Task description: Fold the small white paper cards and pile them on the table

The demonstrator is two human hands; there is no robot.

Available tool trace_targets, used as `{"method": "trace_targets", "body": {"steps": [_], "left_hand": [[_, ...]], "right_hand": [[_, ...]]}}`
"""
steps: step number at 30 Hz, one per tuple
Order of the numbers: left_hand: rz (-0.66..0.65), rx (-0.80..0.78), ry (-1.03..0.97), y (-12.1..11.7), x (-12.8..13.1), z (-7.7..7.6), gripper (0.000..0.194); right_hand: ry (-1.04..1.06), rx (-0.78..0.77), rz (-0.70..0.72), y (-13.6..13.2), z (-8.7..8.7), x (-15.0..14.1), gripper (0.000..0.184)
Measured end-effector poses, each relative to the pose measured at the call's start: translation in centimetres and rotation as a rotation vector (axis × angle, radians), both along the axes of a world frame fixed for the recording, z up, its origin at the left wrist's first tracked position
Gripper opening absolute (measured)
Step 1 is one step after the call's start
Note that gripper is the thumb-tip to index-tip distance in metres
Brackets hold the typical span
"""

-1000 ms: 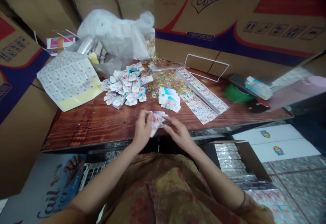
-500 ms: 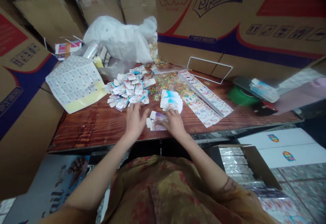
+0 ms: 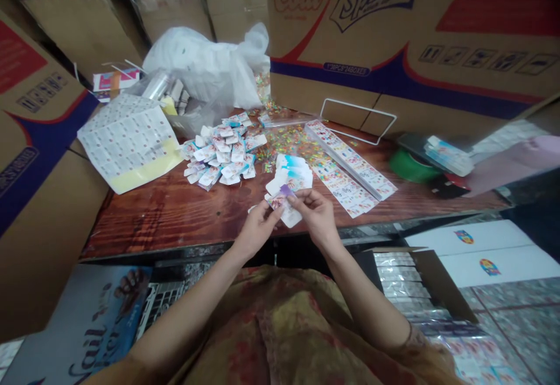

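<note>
Between both hands, above the table's front edge, is a small printed carton [image 3: 277,200], purple and white with open flaps. My left hand [image 3: 257,226] pinches its left side between thumb and fingers. On its right side, my right hand [image 3: 317,214] grips it with the thumb on top. Just beyond lies a fanned stack of flat blue-and-white cartons [image 3: 294,169], partly hidden by the held one. Further left is a heap of small folded boxes [image 3: 223,154], blue and white, several with flaps standing up.
Tiny colourful pieces [image 3: 284,143] lie scattered behind the stack. Printed sticker sheets [image 3: 350,169] lie to the right, near a green tape roll [image 3: 409,166]. Large cardboard boxes [image 3: 394,70] wall the back and left. A white plastic bag [image 3: 205,64] sits behind the heap.
My left hand has moved right from beside the heap to the carton. The purple carton, flat on the table under my right hand before, is now raised and held in both hands.
</note>
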State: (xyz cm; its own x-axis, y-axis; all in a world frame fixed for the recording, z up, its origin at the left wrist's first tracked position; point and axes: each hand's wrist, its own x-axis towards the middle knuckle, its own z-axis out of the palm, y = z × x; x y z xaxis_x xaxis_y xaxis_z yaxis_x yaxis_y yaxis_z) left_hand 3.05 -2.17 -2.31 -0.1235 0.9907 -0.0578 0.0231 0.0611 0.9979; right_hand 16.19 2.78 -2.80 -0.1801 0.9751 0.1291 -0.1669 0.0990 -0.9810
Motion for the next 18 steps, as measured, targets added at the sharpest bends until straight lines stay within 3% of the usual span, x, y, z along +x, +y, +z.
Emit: {"method": "trace_targets", "body": {"steps": [4, 6, 11, 18], "left_hand": [[-0.095, 0.099, 0.145, -0.2, 0.0, 0.4, 0.026], [-0.161, 0.078, 0.284, -0.4, -0.3, 0.8, 0.023], [-0.262, 0.069, 0.518, -0.7, -0.9, 1.8, 0.014], [-0.279, 0.025, 0.225, -0.2, -0.2, 1.1, 0.008]], "right_hand": [[-0.428, 0.517, -0.17, -0.7, 0.6, 0.4, 0.025], [-0.606, 0.707, -0.128, -0.7, 0.8, 0.8, 0.021], [-0.674, 0.776, 0.066, -0.1, 0.9, 1.6, 0.013], [-0.601, 0.807, 0.072, -1.2, 1.2, 1.5, 0.016]]}}
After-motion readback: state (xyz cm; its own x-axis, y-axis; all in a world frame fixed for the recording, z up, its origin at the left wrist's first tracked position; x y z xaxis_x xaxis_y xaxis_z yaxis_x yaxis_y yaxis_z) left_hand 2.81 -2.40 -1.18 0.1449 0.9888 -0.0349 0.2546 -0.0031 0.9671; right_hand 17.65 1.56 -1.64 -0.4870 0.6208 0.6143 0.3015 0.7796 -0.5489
